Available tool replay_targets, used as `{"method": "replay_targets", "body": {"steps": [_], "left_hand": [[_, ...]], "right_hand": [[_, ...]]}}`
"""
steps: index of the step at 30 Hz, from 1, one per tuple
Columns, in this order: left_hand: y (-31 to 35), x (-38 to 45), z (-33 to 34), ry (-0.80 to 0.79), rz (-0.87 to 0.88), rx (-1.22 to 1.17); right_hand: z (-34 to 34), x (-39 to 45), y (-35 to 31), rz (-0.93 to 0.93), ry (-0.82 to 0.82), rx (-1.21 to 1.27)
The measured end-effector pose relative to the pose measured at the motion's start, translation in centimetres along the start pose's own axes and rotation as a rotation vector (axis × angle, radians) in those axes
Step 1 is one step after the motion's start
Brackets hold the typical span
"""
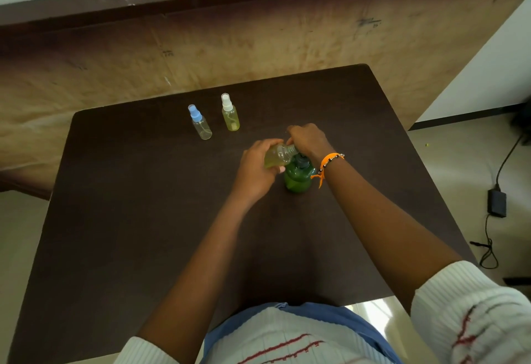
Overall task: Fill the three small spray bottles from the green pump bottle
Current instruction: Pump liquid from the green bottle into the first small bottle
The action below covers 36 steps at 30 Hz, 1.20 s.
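The green pump bottle (297,177) stands upright near the middle of the dark table (143,220). My left hand (258,168) grips an uncapped small bottle (280,156) of yellowish liquid, tilted with its neck toward the pump head. My right hand (307,138) rests curled on top of the pump, and the nozzle is hidden under it. Farther back stand two capped spray bottles: a nearly clear one with a blue cap (200,122) and a yellow-filled one with a white cap (230,113).
A brown papered wall panel (258,41) rises just behind the table's far edge. On the floor at the right lie a black power adapter (497,202) and its cable. My lap and striped sleeves lie at the near edge.
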State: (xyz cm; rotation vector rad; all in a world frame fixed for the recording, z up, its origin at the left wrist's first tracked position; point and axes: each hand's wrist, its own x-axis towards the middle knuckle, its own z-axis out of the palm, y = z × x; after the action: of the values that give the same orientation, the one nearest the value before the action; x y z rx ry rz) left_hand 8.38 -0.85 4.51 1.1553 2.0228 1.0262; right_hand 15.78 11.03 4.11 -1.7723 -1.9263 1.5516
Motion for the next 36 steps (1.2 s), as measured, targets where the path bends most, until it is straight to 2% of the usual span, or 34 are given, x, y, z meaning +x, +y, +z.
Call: {"method": "replay_targets", "body": {"steps": [3,8,12,16,21,27,36], "left_hand": [[0.1,0.1,0.1,0.005,-0.005,-0.001],[-0.2,0.1,0.6,0.009,-0.009,-0.005],[-0.4,-0.1,0.7,0.023,0.002,-0.007],[0.0,-0.2,0.2,0.009,0.010,-0.008],[0.4,0.0,-0.1,0.000,0.017,0.026],[-0.1,0.2,0.3,-0.011,-0.001,0.044],[0.1,0.1,-0.1,-0.014,-0.002,-0.016]], "right_hand": [[-0.3,0.6,0.1,-0.016,-0.078,0.020],[0.1,0.8,1.0,-0.018,0.069,0.082],[0.3,1.1,1.1,-0.039,0.099,0.074],[0.3,1.0,1.1,-0.038,0.073,0.095],[-0.2,1.3,0.4,-0.043,-0.047,0.057],[0.2,0.8,1.0,-0.030,0.058,0.035],[-0.1,0.5,0.4,-0.043,0.018,-0.001]]}}
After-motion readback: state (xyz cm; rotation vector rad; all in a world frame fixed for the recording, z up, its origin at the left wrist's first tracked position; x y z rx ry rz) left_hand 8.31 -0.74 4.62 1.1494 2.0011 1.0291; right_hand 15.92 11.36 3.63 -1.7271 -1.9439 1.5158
